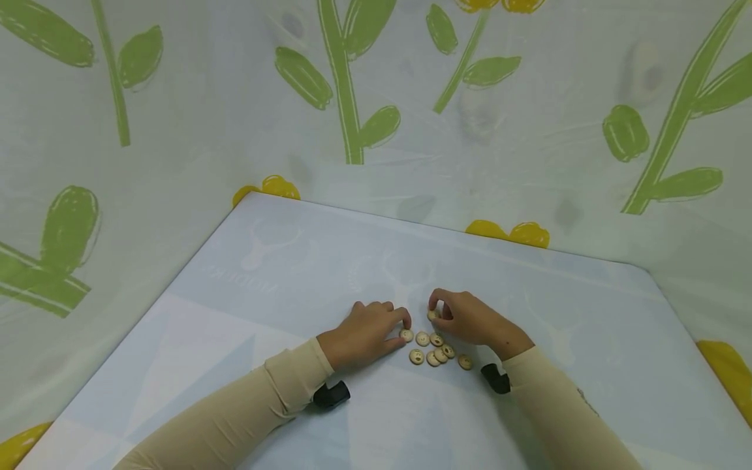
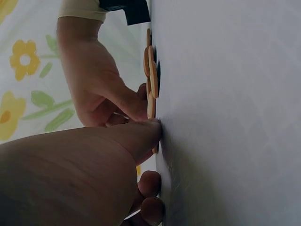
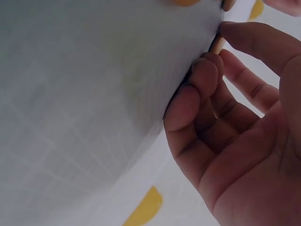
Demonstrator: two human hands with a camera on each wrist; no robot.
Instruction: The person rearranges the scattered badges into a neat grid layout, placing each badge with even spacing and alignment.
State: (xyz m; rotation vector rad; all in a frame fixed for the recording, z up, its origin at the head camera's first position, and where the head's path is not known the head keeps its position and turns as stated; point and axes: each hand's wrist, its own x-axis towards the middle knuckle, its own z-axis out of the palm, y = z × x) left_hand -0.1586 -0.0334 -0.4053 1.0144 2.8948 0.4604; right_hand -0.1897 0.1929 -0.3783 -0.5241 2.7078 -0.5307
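Observation:
Several small round wooden discs with dark markings lie grouped on the table between the two hands. At the left of the group, my left hand (image 1: 364,333) has its thumb and index finger at the edges of one wooden disc (image 1: 406,335), pinching it at the tabletop. My right hand (image 1: 470,316) pinches another disc (image 1: 433,314) between thumb and index finger, just behind the group. In the right wrist view, that disc (image 3: 217,44) shows edge-on by the thumb tip, with the other fingers curled beneath. The left wrist view shows more discs (image 2: 153,73) edge-on, two overlapping.
A lone disc (image 1: 465,361) lies at the group's right, near the right wrist. The pale blue patterned table (image 1: 329,248) reaches back to a white cloth (image 1: 194,98) printed with green stems and yellow flowers. Black wrist mounts (image 1: 331,395) sit under both beige sleeves.

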